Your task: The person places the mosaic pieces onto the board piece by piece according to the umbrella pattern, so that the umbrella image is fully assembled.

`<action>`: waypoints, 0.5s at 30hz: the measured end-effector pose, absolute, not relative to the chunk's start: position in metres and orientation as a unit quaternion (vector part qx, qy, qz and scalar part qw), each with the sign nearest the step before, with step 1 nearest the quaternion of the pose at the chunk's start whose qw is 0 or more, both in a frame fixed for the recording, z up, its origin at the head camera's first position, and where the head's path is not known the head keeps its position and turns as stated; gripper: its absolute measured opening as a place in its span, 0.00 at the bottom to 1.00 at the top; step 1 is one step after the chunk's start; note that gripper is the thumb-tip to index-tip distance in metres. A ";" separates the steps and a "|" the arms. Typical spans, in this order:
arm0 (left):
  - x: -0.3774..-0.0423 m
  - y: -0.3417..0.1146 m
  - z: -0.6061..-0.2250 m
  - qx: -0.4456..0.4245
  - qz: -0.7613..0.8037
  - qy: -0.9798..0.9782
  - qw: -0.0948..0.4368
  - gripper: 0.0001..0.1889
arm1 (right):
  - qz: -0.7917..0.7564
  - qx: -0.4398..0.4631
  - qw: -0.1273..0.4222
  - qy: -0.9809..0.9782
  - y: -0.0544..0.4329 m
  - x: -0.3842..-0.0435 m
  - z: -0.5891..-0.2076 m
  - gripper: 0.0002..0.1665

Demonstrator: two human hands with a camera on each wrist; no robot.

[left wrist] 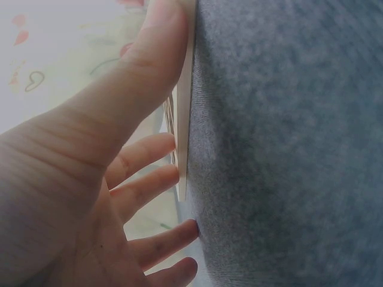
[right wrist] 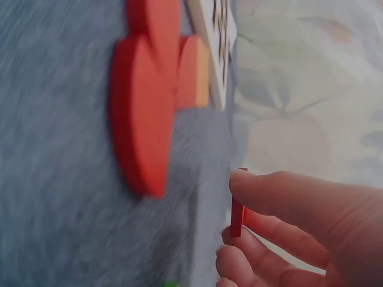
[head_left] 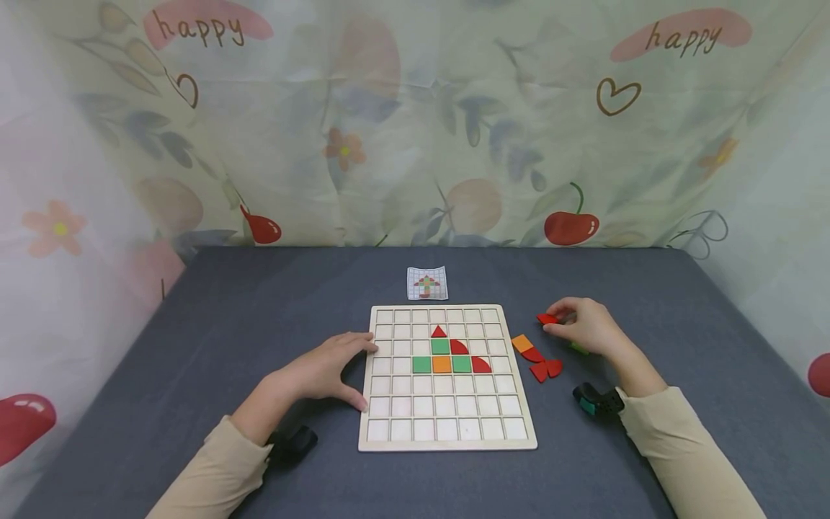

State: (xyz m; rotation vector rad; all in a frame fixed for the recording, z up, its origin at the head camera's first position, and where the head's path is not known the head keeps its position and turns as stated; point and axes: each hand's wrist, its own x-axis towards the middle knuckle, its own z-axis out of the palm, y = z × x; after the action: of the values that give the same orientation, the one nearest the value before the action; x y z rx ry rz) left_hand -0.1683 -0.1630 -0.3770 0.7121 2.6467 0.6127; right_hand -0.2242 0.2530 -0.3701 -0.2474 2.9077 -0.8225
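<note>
"What's the board (head_left: 447,446) made of?"
"Pale wood, by its look, smooth and matt. The card (head_left: 427,284) at its twelve o'clock looks like creased paper."
"And the red pieces (head_left: 554,368) at three?"
"Smooth, fairly matt; wood or plastic, I can't tell."
"The table (head_left: 292,288)?"
"Topped with dull cloth, slightly rough and fibrous."
"And that backdrop (head_left: 415,144) beyond twelve?"
"Thin, wrinkled sheeting. The sleeve (head_left: 687,447) at four is matt cloth."

The dark blue-grey bench (head_left: 272,310) carries a pale gridded board (head_left: 447,407), with a small printed card (head_left: 427,283) just beyond its far edge. To the right lie an orange square (head_left: 521,343), three red pieces (head_left: 539,372) and — partly hidden — a green piece (head_left: 579,348).
</note>
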 end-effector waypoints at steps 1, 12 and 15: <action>-0.168 -0.163 -0.377 0.250 0.215 0.929 0.166 0.46 | -0.272 -0.085 0.053 0.957 0.251 -0.224 -0.369 0.19; -0.168 -0.163 -0.378 0.251 0.215 0.930 0.162 0.46 | -0.288 -0.109 0.046 0.950 0.233 -0.215 -0.361 0.18; -0.168 -0.163 -0.378 0.252 0.213 0.930 0.161 0.46 | -0.294 -0.113 0.051 0.948 0.228 -0.213 -0.359 0.17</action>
State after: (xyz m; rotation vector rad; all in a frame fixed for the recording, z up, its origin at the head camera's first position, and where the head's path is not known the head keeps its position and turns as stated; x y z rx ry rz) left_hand -0.1685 -0.1634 -0.3780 0.7202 2.6555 0.6088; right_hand -0.2133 0.2284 -0.3590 -0.3449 2.8852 -0.8948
